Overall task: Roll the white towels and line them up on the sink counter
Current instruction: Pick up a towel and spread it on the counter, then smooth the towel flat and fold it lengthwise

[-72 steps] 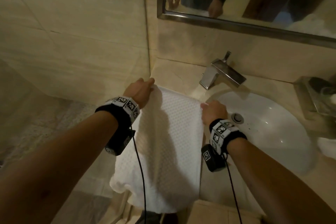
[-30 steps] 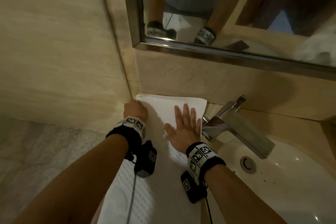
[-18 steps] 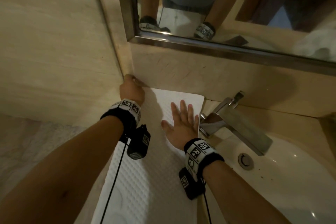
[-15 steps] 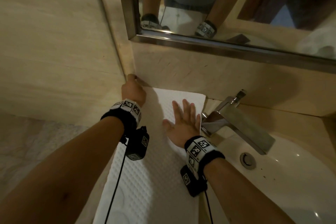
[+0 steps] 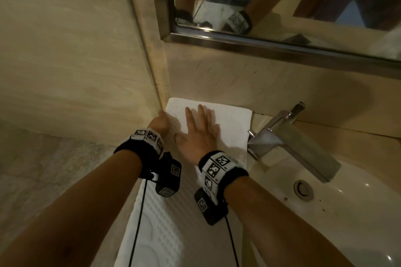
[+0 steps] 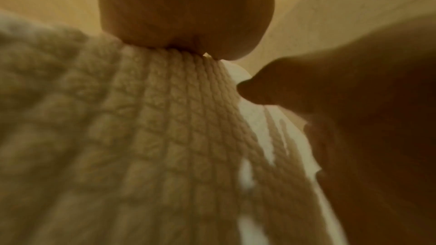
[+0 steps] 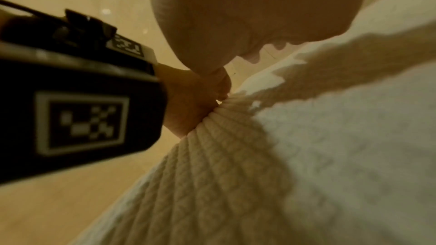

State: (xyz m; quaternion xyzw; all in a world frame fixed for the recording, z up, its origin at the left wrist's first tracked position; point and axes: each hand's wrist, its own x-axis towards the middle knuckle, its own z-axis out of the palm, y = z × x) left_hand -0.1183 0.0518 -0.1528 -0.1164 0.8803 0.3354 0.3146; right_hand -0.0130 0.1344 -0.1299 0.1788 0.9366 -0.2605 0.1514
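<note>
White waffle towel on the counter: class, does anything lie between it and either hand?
Nothing visible does. The right hand lies flat on the white waffle-textured towel, and the left hand touches its left edge by the wall.

Head cam looks down at towel [image 5: 227, 123] by wall; both wrist cams v. close above same towel

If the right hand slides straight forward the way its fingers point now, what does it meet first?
Most likely the tiled back wall under the mirror. The right hand lies flat on the white towel, fingers toward that wall; only the towel's far edge lies between. Depth is unclear.
</note>
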